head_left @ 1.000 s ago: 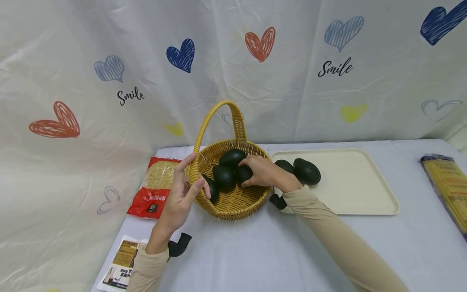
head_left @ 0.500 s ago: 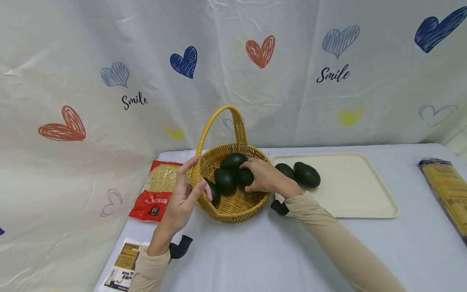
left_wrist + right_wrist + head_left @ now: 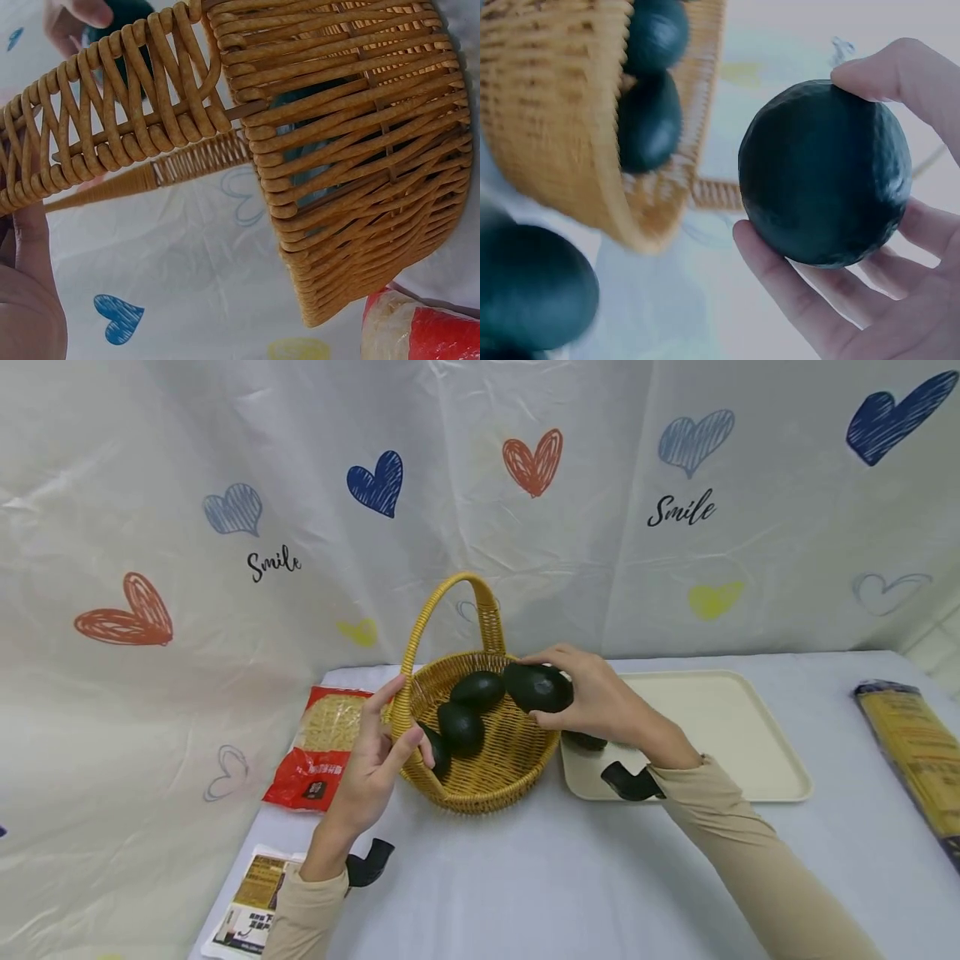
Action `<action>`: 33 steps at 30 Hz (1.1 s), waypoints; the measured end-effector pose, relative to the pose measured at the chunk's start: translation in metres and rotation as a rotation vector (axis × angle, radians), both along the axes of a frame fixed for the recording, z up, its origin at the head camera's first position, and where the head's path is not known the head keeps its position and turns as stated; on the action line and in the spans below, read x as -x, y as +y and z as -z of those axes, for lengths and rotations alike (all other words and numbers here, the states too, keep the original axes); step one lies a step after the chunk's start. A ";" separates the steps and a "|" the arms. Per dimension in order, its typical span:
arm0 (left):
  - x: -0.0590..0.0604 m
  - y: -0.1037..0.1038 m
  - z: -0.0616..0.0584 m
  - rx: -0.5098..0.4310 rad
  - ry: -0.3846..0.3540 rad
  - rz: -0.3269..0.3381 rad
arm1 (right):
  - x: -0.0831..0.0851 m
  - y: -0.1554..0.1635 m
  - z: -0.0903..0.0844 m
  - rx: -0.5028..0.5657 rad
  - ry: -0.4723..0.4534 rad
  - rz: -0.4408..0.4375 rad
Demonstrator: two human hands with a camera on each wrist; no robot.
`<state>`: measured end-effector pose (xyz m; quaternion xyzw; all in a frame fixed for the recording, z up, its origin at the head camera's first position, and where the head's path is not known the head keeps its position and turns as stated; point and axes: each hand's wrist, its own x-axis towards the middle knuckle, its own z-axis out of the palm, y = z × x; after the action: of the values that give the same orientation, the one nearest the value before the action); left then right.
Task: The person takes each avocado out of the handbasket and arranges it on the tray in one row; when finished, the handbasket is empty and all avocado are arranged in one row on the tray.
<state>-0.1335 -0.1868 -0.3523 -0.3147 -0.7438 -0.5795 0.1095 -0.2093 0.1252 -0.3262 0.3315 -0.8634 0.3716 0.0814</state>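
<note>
My right hand (image 3: 592, 693) grips a dark green avocado (image 3: 538, 687) between thumb and fingers, raised over the right rim of the yellow wicker basket (image 3: 480, 797). The right wrist view shows this avocado (image 3: 825, 176) close up, with fingers beneath it and the thumb on top. Inside the basket lie three more avocados, one at the back (image 3: 478, 691), one in the middle (image 3: 461, 728) and one at the left, partly behind my left fingers. My left hand (image 3: 369, 768) holds the lower left part of the basket handle (image 3: 112, 112), thumb on the near side.
A cream tray (image 3: 720, 735) stands right of the basket; an avocado (image 3: 585, 741) on it is mostly hidden by my right hand. A red noodle packet (image 3: 322, 747) and a white packet (image 3: 251, 906) lie at left. A long yellow packet (image 3: 911, 760) lies far right.
My right hand has lifted the avocado from inside the basket and carried it up and right to the rim. The left hand stays on the handle.
</note>
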 end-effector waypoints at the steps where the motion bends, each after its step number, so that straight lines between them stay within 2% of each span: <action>1: 0.000 0.000 0.000 0.000 -0.001 0.000 | -0.001 0.007 -0.002 0.014 0.013 0.010; 6: 0.000 0.001 0.000 0.003 -0.007 0.001 | -0.005 0.048 -0.007 0.035 0.042 0.099; 10: 0.001 0.002 0.000 0.002 -0.007 0.008 | -0.011 0.084 -0.006 0.061 0.006 0.209; 14: 0.001 0.003 0.002 -0.005 -0.006 0.001 | -0.014 0.118 0.003 0.091 -0.036 0.303; 18: 0.000 0.003 0.004 -0.017 0.014 -0.030 | -0.014 0.144 0.021 0.070 -0.053 0.349; 25: -0.002 0.002 0.004 -0.027 0.018 -0.052 | -0.013 0.165 0.051 -0.025 -0.076 0.404; 33: 0.000 0.002 0.006 -0.034 0.013 -0.031 | -0.006 0.166 0.070 -0.071 -0.152 0.426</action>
<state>-0.1332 -0.1846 -0.3579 -0.3048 -0.7378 -0.5884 0.1288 -0.2036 0.2916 -0.3959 0.1153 -0.9301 0.3393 0.0808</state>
